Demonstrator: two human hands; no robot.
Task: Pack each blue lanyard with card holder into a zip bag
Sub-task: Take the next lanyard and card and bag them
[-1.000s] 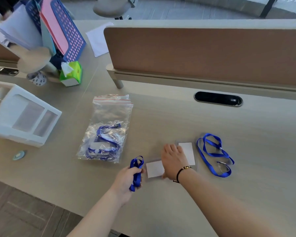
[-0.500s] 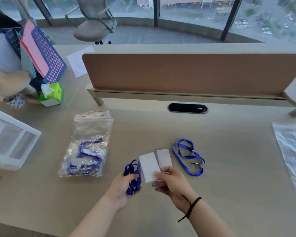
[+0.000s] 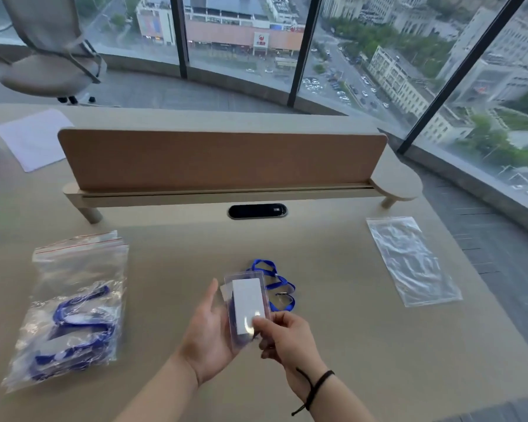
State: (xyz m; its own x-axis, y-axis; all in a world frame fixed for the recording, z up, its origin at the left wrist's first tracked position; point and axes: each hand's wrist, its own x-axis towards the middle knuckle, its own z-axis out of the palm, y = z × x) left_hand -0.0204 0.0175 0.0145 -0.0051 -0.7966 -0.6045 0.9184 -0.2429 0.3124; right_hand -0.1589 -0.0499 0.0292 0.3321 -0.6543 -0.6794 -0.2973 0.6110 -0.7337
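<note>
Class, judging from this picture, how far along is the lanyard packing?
Done: filled bags lie stacked on the left. In hand: both the left hand and right hand hold a card holder. Left: a loose lanyard and an empty bag on the desk.

A single head view is given, taken from above the near edge of the desk (image 3: 333,354) and aimed forward and down. The hands are seen close below; beyond the desk, the divider (image 3: 223,159) and windows (image 3: 244,35) are taken in.
</note>
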